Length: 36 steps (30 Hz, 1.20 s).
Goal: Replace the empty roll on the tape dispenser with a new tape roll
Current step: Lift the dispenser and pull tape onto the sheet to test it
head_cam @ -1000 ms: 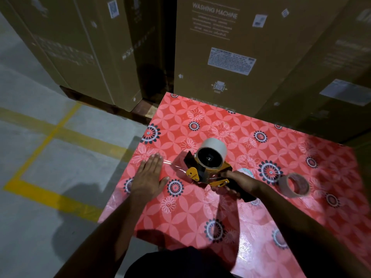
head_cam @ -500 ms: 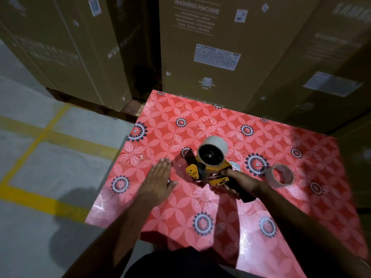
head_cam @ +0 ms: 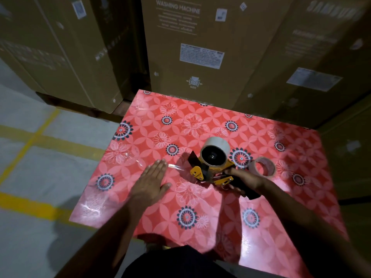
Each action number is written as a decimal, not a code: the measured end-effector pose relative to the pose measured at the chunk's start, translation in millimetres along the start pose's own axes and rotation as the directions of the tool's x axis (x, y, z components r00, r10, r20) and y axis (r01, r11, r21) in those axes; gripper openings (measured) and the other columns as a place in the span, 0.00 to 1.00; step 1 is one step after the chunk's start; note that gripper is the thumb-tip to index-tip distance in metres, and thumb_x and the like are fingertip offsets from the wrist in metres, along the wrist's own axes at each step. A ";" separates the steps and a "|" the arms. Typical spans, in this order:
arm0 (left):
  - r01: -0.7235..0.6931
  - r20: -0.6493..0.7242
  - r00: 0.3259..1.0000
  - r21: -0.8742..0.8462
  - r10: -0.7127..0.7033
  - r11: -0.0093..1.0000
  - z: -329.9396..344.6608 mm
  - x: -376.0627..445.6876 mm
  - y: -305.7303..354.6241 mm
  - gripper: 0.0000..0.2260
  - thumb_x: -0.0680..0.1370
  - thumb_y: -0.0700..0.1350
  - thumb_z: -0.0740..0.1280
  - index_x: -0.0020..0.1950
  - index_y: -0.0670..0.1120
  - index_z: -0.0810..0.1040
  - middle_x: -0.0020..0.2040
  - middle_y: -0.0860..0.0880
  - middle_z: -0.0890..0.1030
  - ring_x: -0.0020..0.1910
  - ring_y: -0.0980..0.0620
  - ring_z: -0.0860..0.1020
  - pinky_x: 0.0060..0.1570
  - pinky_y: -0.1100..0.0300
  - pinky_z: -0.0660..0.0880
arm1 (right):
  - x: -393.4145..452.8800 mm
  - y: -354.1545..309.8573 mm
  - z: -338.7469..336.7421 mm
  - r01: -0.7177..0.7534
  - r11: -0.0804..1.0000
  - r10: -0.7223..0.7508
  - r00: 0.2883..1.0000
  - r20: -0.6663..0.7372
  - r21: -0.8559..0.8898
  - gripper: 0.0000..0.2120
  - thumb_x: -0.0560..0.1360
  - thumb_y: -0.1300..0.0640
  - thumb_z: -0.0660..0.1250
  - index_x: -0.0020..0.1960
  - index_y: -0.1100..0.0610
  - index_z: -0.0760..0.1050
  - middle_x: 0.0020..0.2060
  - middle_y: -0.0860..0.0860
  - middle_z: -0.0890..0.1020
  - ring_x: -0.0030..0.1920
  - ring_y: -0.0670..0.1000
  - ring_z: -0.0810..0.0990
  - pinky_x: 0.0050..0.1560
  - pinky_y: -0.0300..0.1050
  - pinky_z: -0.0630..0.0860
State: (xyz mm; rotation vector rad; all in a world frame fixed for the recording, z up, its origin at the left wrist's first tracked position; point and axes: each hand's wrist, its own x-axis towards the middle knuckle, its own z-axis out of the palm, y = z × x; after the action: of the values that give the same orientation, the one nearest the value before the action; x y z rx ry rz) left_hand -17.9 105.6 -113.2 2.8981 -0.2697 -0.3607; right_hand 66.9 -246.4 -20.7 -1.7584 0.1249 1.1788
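- Head view: left hand [head_cam: 149, 182] stays flat and released on the counter [head_cam: 140, 209], pinning a clear tape strip [head_cam: 174, 166].
- Right hand [head_cam: 244, 180], grip clenched on the tape dispenser [head_cam: 210, 173], has drawn it right; new tape roll [head_cam: 215, 151] mounted, empty roll [head_cam: 262, 167] just right.

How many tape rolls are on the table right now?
2. A white roll sits mounted on the dispenser that the right hand holds. A thin, nearly bare roll lies on the table just right of it. None seem hidden.

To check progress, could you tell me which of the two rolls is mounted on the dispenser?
The full white roll, upright on the dispenser; the thin, nearly empty roll lies loose on the tablecloth.
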 end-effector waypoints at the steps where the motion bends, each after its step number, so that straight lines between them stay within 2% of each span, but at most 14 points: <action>1: 0.021 0.005 1.000 0.011 -0.021 1.000 -1.2 1.0 4.4 0.35 0.81 0.66 0.40 0.80 0.45 0.38 0.81 0.46 0.39 0.80 0.48 0.38 0.79 0.48 0.43 | -3.6 4.9 -3.4 -0.002 1.000 0.002 1.000 -0.012 0.014 0.28 0.70 0.34 0.63 0.34 0.61 0.75 0.25 0.56 0.68 0.22 0.52 0.63 0.23 0.43 0.59; 5: 0.003 0.047 0.999 0.008 -0.004 1.000 2.4 10.5 46.9 0.37 0.81 0.68 0.39 0.79 0.44 0.35 0.80 0.44 0.35 0.79 0.46 0.35 0.79 0.46 0.41 | -8.0 15.9 -2.7 -0.015 0.999 0.015 1.000 -0.010 0.044 0.26 0.71 0.36 0.62 0.32 0.59 0.73 0.25 0.56 0.67 0.21 0.51 0.61 0.22 0.42 0.58; 9: -0.020 0.025 1.000 0.031 0.019 0.999 5.6 9.1 45.8 0.37 0.81 0.68 0.40 0.80 0.45 0.37 0.81 0.44 0.38 0.79 0.46 0.37 0.79 0.46 0.42 | -12.3 19.1 -10.3 -0.030 0.998 0.031 0.999 -0.011 0.061 0.26 0.69 0.34 0.65 0.33 0.58 0.74 0.28 0.56 0.67 0.23 0.51 0.60 0.24 0.43 0.56; 14: 0.036 0.054 0.998 0.055 -0.039 0.998 5.8 13.2 65.9 0.40 0.79 0.70 0.39 0.79 0.42 0.35 0.79 0.42 0.35 0.79 0.44 0.36 0.78 0.47 0.40 | -32.2 34.4 -29.1 -0.026 0.999 0.028 0.998 -0.053 0.033 0.27 0.69 0.33 0.63 0.32 0.59 0.76 0.26 0.55 0.70 0.21 0.50 0.64 0.21 0.40 0.59; 17: -0.054 0.101 0.994 0.067 0.047 0.996 9.6 22.2 94.2 0.41 0.79 0.71 0.38 0.79 0.42 0.36 0.79 0.42 0.34 0.79 0.44 0.35 0.78 0.45 0.41 | -33.8 35.9 -28.4 -0.020 1.000 0.021 0.999 -0.050 0.022 0.28 0.72 0.34 0.62 0.32 0.59 0.75 0.24 0.53 0.71 0.21 0.50 0.64 0.22 0.41 0.60; 21: -0.091 0.098 0.992 0.106 0.080 0.990 10.8 21.0 87.2 0.39 0.79 0.70 0.36 0.80 0.44 0.37 0.80 0.43 0.36 0.79 0.45 0.35 0.79 0.45 0.43 | -35.7 41.1 -31.4 -0.001 0.999 0.002 1.000 -0.023 0.034 0.27 0.73 0.34 0.62 0.33 0.59 0.75 0.23 0.52 0.72 0.21 0.49 0.65 0.22 0.40 0.61; 26: -0.119 0.113 0.988 0.102 0.107 0.988 14.8 14.9 101.6 0.39 0.79 0.70 0.37 0.79 0.43 0.36 0.80 0.42 0.37 0.78 0.44 0.34 0.77 0.46 0.36 | -34.3 48.0 -32.4 -0.010 0.999 0.010 1.000 -0.001 0.054 0.29 0.70 0.33 0.66 0.38 0.61 0.77 0.27 0.54 0.72 0.23 0.51 0.64 0.23 0.42 0.60; 28: -0.132 0.125 0.985 0.123 0.117 0.984 15.8 12.9 107.6 0.38 0.79 0.69 0.36 0.80 0.44 0.37 0.81 0.43 0.39 0.78 0.44 0.35 0.76 0.47 0.35 | -32.1 47.8 -31.9 -0.020 0.999 0.022 0.999 -0.038 0.032 0.28 0.69 0.33 0.67 0.42 0.60 0.81 0.30 0.56 0.74 0.26 0.52 0.67 0.26 0.43 0.64; 29: -0.134 0.136 0.984 0.132 0.116 0.982 14.5 13.2 106.9 0.38 0.80 0.69 0.36 0.80 0.44 0.37 0.80 0.43 0.39 0.78 0.45 0.35 0.76 0.47 0.35 | -30.6 47.0 -31.3 0.008 0.999 -0.005 0.998 -0.063 0.046 0.28 0.70 0.34 0.68 0.46 0.61 0.83 0.34 0.58 0.78 0.28 0.54 0.73 0.30 0.45 0.70; 31: -0.162 0.153 0.978 0.125 0.143 0.979 8.1 13.2 101.6 0.38 0.80 0.69 0.38 0.79 0.44 0.36 0.80 0.44 0.38 0.78 0.47 0.35 0.75 0.49 0.34 | -29.9 41.1 -27.2 0.127 0.991 -0.118 0.982 -0.147 0.052 0.24 0.75 0.41 0.67 0.58 0.60 0.81 0.49 0.59 0.85 0.46 0.58 0.84 0.52 0.52 0.80; 32: -0.170 0.156 0.976 0.104 0.153 0.980 3.6 13.7 95.4 0.38 0.80 0.70 0.40 0.79 0.45 0.35 0.81 0.45 0.38 0.78 0.47 0.35 0.76 0.50 0.34 | -29.0 37.6 -25.4 0.191 0.982 -0.186 0.961 -0.204 0.003 0.20 0.78 0.45 0.65 0.62 0.58 0.79 0.54 0.56 0.85 0.54 0.56 0.84 0.62 0.56 0.78; 33: -0.145 0.142 0.981 0.068 0.134 0.987 -1.2 14.6 86.9 0.39 0.79 0.71 0.41 0.79 0.46 0.35 0.81 0.45 0.37 0.78 0.47 0.35 0.77 0.49 0.36 | -31.8 32.0 -22.2 0.229 0.969 -0.246 0.937 -0.249 -0.093 0.18 0.80 0.46 0.64 0.64 0.56 0.77 0.55 0.54 0.85 0.54 0.54 0.83 0.63 0.57 0.76; 34: -0.084 0.117 0.990 0.032 0.080 0.996 -5.2 15.1 75.3 0.41 0.78 0.72 0.42 0.79 0.46 0.34 0.80 0.45 0.36 0.78 0.47 0.35 0.78 0.47 0.39 | -34.9 26.6 -19.1 0.220 0.950 -0.278 0.919 -0.280 -0.220 0.22 0.80 0.42 0.63 0.64 0.56 0.76 0.52 0.53 0.85 0.50 0.52 0.83 0.60 0.56 0.77; 36: 0.035 0.078 0.996 0.041 -0.038 0.999 -10.4 13.6 47.8 0.46 0.75 0.75 0.43 0.79 0.45 0.34 0.79 0.44 0.35 0.79 0.45 0.35 0.79 0.44 0.43 | -42.7 15.8 -16.1 0.151 0.900 -0.284 0.915 -0.288 -0.409 0.38 0.72 0.26 0.60 0.64 0.58 0.71 0.49 0.54 0.82 0.44 0.49 0.80 0.50 0.50 0.78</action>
State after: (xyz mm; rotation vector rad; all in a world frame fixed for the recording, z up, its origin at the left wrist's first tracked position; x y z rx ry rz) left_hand -9.6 58.8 -95.6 2.9354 -0.2389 -0.4818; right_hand 46.3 -283.8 1.8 -2.2469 -0.1072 0.7541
